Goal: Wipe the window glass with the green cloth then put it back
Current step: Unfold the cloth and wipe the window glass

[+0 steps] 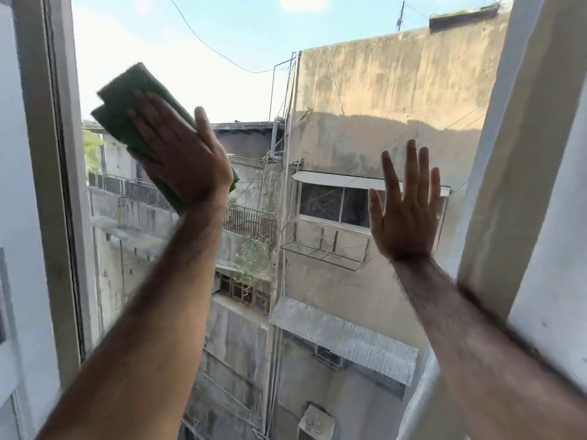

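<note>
The window glass [254, 90] fills the middle of the view, with buildings and sky behind it. A folded green cloth [122, 101] lies flat against the upper left of the pane. My left hand [178, 154] presses on it with the palm and flat fingers, which cover its lower right part. My right hand [405, 208] rests flat on the glass at the right, fingers spread and pointing up, holding nothing. Both bare forearms reach up from the bottom of the view.
A pale window frame [47, 185] runs down the left side. Another frame post and white wall [521, 185] slant along the right. A white sill edge [419, 398] shows at the lower right.
</note>
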